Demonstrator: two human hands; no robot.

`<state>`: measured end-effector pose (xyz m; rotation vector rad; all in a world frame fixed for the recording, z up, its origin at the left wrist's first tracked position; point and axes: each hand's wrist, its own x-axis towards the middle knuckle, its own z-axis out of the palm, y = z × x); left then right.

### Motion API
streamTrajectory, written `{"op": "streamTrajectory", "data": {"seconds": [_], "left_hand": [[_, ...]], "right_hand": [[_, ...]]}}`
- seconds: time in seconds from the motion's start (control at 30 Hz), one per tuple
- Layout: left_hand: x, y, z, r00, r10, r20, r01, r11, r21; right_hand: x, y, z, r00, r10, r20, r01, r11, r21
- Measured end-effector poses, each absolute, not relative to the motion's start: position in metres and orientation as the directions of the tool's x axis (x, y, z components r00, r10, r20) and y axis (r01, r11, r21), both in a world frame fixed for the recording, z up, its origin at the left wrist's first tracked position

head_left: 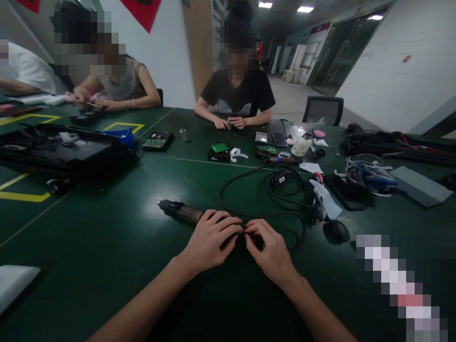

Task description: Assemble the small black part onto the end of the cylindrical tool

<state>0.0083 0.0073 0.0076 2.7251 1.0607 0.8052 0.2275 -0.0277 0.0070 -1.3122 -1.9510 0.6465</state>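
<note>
A dark, pen-shaped electric screwdriver [182, 212] lies on the green table, its metal tip facing left. My left hand [213, 237] is curled over its rear end, which the fingers cover, with thumb and forefinger pinched together. Close beside it, my right hand [268, 247] is also pinched, its fingertips almost touching those of the left. Something small and dark shows between the fingertips, too hidden to make out fully. A black cable [304, 223] loops from a coil behind and runs down toward my right hand.
Black trays with parts [71, 159] stand at left. Ahead are a hard drive [158, 141], a small metal cylinder [183, 135] and a patterned cup [301, 145]. A black phone-like slab [345, 191] lies at right. A co-worker [237, 95] sits opposite; others sit at left.
</note>
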Motion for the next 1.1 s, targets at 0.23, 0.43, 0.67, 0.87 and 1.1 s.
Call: {"op": "streamTrajectory", "data": {"seconds": [0.23, 0.43, 0.67, 0.87, 1.1], "left_hand": [[0.0095, 0.0084, 0.0058, 0.59, 0.683, 0.429, 0.63, -0.723, 0.285], [0.0095, 0.0084, 0.0057, 0.595, 0.67, 0.444, 0.622, -0.734, 0.273], [0.0088, 0.0082, 0.0063, 0.616, 0.658, 0.433, 0.608, -0.747, 0.27], [0.0098, 0.0086, 0.0052, 0.591, 0.682, 0.432, 0.642, -0.721, 0.26], [0.0086, 0.0084, 0.0065, 0.615, 0.65, 0.446, 0.604, -0.752, 0.264]], "right_hand": [[0.2279, -0.027, 0.0061, -0.249, 0.928, 0.278, 0.59, 0.373, -0.716], [0.2277, -0.0272, 0.0058, -0.249, 0.925, 0.289, 0.594, 0.381, -0.708], [0.2273, -0.0278, 0.0081, -0.249, 0.925, 0.286, 0.597, 0.379, -0.707], [0.2271, -0.0278, 0.0085, -0.251, 0.924, 0.289, 0.598, 0.382, -0.705], [0.2271, -0.0276, 0.0102, -0.257, 0.917, 0.305, 0.593, 0.399, -0.699]]}}
